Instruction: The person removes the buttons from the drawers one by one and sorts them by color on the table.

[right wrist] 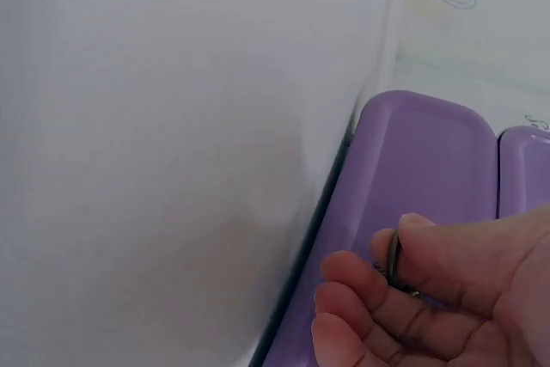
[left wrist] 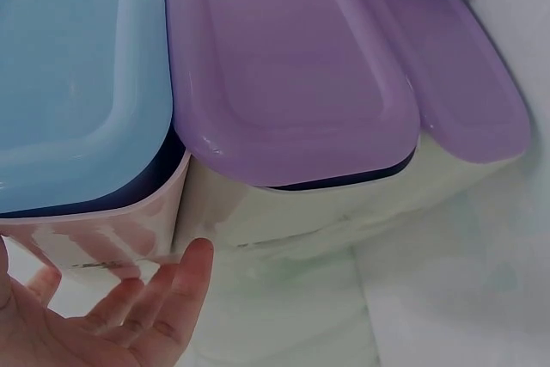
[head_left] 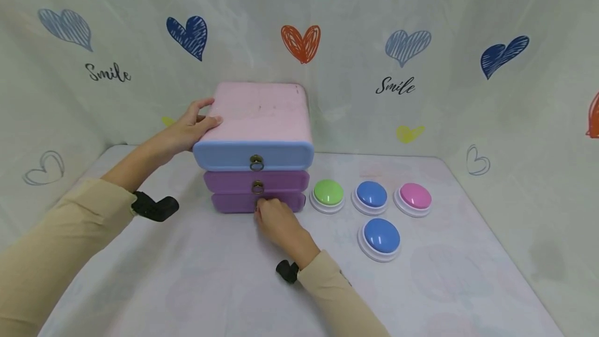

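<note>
My left arm (head_left: 65,241) stretches forward and inward, the left hand (head_left: 187,128) raised and farther from me, thumb and fingers spread. My right arm (head_left: 343,298) angles forward and leftward, the right hand (head_left: 279,222) lower and nearer, its thumb pinched toward the index finger, the other fingers curled.

I see the drawer unit (head_left: 259,113) on the desk (head_left: 210,280), the backdrop (head_left: 346,9) behind it. My left hand (head_left: 189,126) is against the unit's upper left side; my right hand (head_left: 279,221) is in front, at the ring pull (right wrist: 394,257) of the bottom drawer (head_left: 234,203). Right of the unit, three buttons (head_left: 372,194) form a row, a fourth button (head_left: 381,236) before the middle one.
</note>
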`<state>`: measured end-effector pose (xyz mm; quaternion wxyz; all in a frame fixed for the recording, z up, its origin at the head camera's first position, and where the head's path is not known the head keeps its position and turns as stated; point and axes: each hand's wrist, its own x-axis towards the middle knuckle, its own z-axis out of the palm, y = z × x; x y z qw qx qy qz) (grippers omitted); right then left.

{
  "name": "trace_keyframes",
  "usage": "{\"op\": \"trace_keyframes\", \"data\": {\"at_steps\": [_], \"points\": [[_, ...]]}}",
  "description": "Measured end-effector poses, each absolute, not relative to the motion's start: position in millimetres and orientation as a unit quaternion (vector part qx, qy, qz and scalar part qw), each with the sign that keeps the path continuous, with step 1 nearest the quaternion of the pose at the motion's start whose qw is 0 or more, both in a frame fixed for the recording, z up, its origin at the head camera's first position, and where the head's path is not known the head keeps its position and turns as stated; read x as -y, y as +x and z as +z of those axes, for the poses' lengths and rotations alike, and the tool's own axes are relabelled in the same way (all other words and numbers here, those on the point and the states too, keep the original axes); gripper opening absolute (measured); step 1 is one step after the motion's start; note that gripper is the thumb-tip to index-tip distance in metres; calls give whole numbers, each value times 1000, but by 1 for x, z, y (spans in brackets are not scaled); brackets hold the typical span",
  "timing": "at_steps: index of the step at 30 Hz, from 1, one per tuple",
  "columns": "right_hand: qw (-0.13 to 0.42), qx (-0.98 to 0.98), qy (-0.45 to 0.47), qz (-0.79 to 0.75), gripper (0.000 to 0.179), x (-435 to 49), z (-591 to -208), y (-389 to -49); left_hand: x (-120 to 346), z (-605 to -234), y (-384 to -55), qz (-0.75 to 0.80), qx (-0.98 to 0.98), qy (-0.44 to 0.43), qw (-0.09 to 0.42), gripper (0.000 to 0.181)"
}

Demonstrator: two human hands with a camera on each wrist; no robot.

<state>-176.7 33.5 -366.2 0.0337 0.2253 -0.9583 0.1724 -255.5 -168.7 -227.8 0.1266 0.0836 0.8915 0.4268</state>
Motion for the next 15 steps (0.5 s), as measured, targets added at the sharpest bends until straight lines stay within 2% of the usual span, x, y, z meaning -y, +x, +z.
{"op": "trace_keyframes", "data": {"at_steps": [15], "points": [[9,960,228,160,15,-36,-361,-174,168,-228,-255,424,-893,83,124,75]]}}
